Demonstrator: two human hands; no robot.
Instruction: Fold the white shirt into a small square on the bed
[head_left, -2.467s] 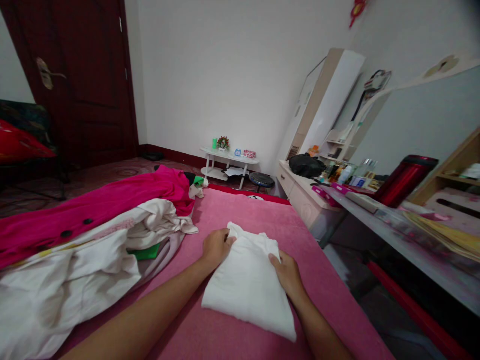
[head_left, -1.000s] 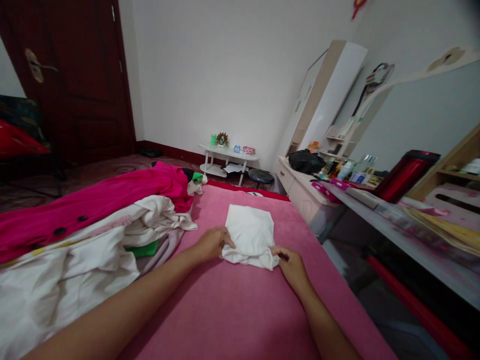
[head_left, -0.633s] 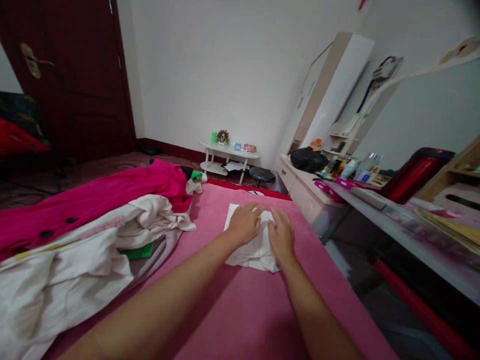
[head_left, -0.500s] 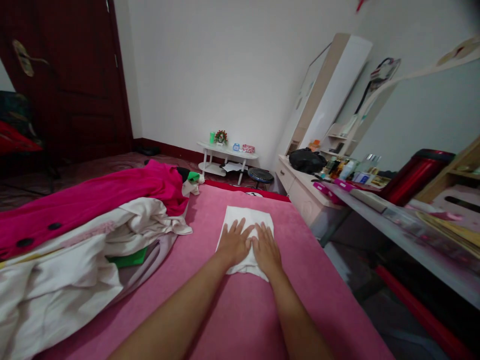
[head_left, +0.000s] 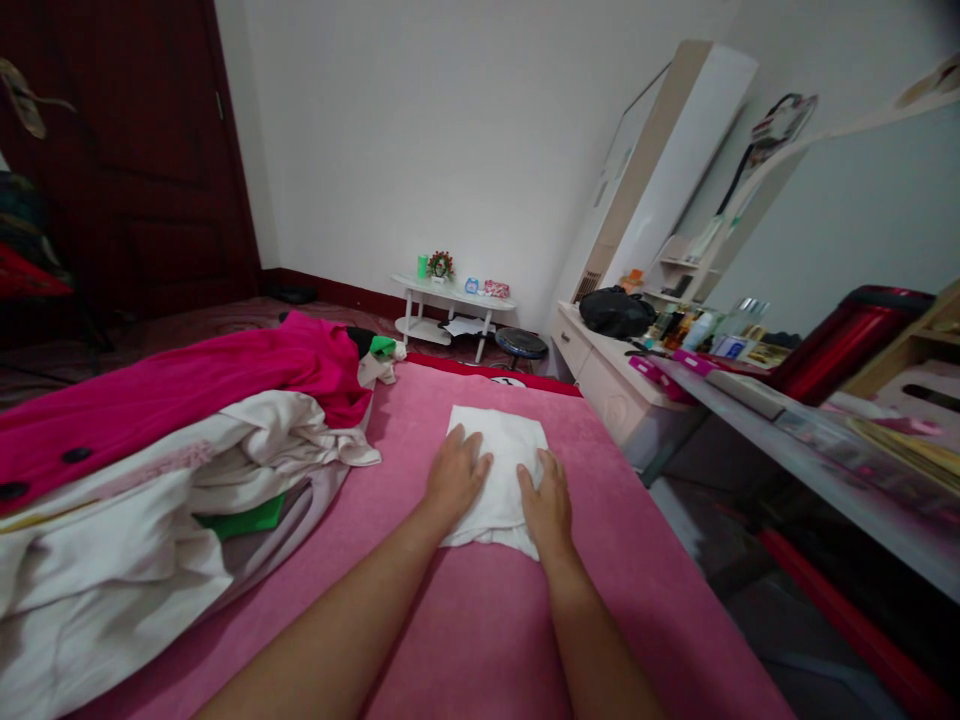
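Observation:
A white folded cloth (head_left: 501, 478) lies flat on a pink bedspread (head_left: 487, 620), its near edge slightly rumpled. My left hand (head_left: 456, 478) rests over the cloth's left side, fingers apart and pointing away from me. Along the right side is my right hand (head_left: 548, 505), thumb apart from the other fingers, touching the cloth's right edge. Neither hand has the cloth gripped. Parts of both side edges are hidden beneath the hands.
Left of the hands lies a heap of clothes: a bright pink garment (head_left: 262, 365) with dark buttons over white clothing (head_left: 142, 580). On the right stand a dressing table (head_left: 592, 350) and a shelf with a red flask (head_left: 855, 340). Farther off are a small white table (head_left: 450, 293) and a round stool (head_left: 522, 344).
My hands have moved apart, from close together on the middle of the cloth to its left and right sides. The cloth stays in about the same place.

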